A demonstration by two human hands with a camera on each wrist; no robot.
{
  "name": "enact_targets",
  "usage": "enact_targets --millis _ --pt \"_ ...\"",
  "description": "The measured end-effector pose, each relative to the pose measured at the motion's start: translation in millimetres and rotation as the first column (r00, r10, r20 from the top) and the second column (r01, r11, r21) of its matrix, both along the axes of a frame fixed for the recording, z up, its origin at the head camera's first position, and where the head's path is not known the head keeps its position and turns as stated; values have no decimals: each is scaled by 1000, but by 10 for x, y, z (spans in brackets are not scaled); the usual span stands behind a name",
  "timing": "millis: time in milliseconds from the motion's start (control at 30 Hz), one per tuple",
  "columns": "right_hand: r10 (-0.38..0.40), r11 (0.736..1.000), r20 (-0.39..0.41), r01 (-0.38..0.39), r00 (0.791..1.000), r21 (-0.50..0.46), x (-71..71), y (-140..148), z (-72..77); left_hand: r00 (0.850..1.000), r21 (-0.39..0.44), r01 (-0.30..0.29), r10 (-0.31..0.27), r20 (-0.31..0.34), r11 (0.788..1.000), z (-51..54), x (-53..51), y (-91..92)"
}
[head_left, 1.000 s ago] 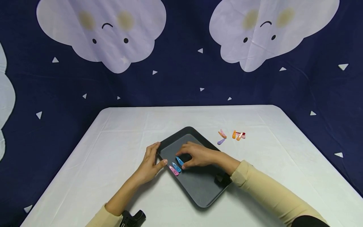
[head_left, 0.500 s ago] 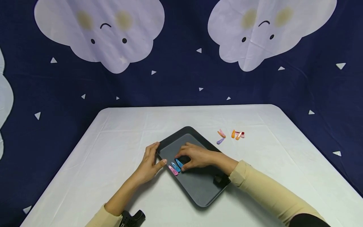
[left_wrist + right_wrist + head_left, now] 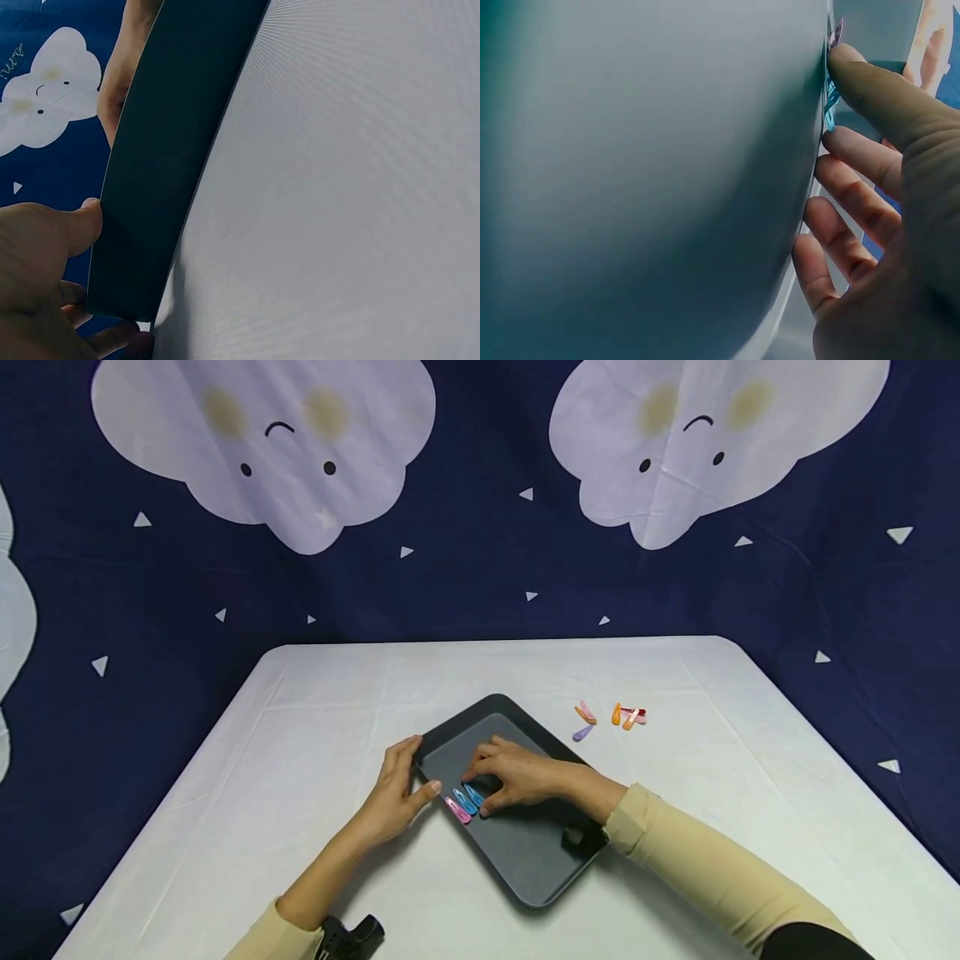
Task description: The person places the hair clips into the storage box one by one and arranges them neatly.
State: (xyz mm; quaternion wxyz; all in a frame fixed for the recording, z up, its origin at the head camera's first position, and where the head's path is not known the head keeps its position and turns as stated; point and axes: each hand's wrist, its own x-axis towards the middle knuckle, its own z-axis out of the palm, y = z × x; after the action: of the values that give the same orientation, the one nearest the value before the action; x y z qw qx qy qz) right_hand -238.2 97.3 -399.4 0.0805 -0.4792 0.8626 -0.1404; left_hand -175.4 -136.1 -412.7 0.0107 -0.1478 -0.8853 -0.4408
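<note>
A dark grey tray (image 3: 532,877) lies at an angle on the white table. My left hand (image 3: 386,802) touches its left corner, thumb on the rim and fingers extended; the left wrist view shows this hand (image 3: 37,270) against the tray's outer wall (image 3: 169,150). Inside the tray, my right hand (image 3: 517,774) pinches a blue hair clip (image 3: 473,794) by its ends between thumb and forefinger. Beside it lie another blue clip (image 3: 464,802) and a pink clip (image 3: 457,811). In the right wrist view, blue (image 3: 831,105) shows between the thumb and forefinger of this hand (image 3: 900,187).
Behind the tray's right side, on the white table (image 3: 337,693), lie a purple clip (image 3: 582,733) with pink and orange ones near it, and a second group with an orange clip (image 3: 617,714), pink and red ones. A dark blue cloth with clouds (image 3: 480,585) hangs behind.
My right fingers and the pinched blue clip have shifted slightly toward the neighbouring blue clip. The left hand and the tray have stayed in place.
</note>
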Motion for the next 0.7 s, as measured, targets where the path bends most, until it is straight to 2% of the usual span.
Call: enact_targets --millis 700 --pt "-29 999 25 29 999 18 4 -11 -14 1000 3 2 -2 -8 1000 -8 -1 -5"
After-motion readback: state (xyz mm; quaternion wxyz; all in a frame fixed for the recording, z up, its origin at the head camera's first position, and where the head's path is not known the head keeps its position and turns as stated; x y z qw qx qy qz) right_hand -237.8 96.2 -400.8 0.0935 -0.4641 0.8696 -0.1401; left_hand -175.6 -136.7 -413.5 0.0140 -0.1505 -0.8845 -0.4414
